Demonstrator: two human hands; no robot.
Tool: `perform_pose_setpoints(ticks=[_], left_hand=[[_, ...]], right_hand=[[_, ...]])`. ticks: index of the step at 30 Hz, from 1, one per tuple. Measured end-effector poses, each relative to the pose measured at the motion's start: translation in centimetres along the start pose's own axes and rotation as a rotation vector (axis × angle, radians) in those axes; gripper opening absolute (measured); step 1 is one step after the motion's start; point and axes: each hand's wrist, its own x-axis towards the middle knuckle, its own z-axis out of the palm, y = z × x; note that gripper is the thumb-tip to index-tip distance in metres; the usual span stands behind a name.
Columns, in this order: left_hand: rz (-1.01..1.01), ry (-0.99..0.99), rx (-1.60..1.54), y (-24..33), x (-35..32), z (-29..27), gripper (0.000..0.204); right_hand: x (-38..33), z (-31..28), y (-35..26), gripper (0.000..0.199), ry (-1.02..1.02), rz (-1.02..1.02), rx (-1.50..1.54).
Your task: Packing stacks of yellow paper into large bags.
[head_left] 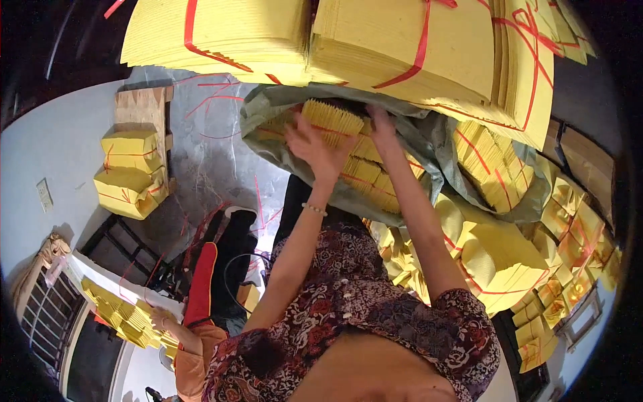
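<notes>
Floral blouse (408, 328) nearest, left hand (317, 151) splayed over ridged paper (336, 118), right hand's (382, 130) grip unclear

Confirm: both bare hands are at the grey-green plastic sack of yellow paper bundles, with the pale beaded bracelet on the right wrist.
Not so: the head view shows the pale beaded bracelet on the left wrist. The left hand and right hand are indeed at the grey-green plastic sack.
</notes>
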Motion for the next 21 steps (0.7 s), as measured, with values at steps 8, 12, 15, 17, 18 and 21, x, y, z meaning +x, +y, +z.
perform_pose_setpoints(ticks=[8, 12, 15, 17, 18, 21], left_hand=[[0.359, -0.167, 0.268, -1.1, 2.6, -0.1, 0.128], [0.252, -0.271, 0.243, 0.1, 2.4, 0.2, 0.127], [0.360, -0.186, 0.276, -0.1, 2.6, 0.1, 0.128], [0.459, -0.101, 0.313, -0.1, 2.7, -0.1, 0.127], [0.465, -0.106, 0.321, 0.1, 2.6, -0.1, 0.130], [0.443, -0.155, 0.333, 0.2, 2.6, 0.5, 0.131]], right_hand=[[-8.1, 0.7, -4.2, 0.045, -0.256, -0.040, 0.241], [-5.9, -1.6, -2.0, 0.059, -0.323, -0.909, -1.254], [-5.1, -1.6, -0.5, 0.066, -0.417, -0.895, -1.595], [-5.1, -1.3, -0.1, 0.068, -0.434, -0.849, -1.645], [-4.8, -1.4, 0.0, 0.068, -0.454, -0.752, -1.639], [-4.2, -2.6, 0.6, 0.070, -0.473, -0.692, -1.527]])
